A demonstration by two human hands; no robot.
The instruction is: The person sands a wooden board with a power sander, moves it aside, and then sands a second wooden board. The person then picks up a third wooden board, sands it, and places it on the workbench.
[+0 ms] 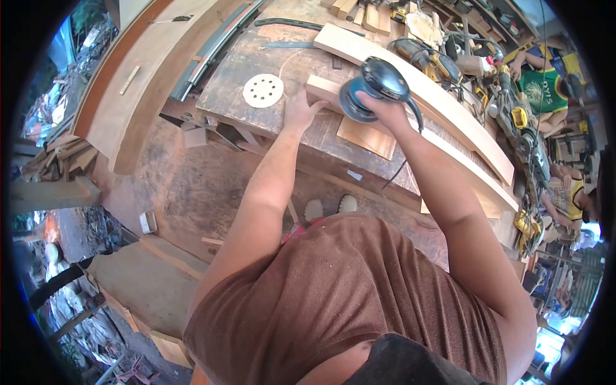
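Note:
My right hand (385, 110) is wrapped around an orbital sander (378, 83) with a dark top and a blue lower body. The sander stands over the near long wooden board (443, 142), toward its left end. At that end my left hand (300, 110) grips the board, thumb along its near side and the fingertips partly hidden. A round sanding disc (263, 90) with several holes lies on the workbench (237, 56) just left of my left hand. Below the sander, a short flat piece of wood (366, 137) rests near the bench edge.
Behind the near board lies another long board (410, 67). Power tools (443, 64) and cords crowd the right side of the bench. A large wooden panel (144, 83) stands at the left. Two people, one in a green shirt (542, 90), are at the far right.

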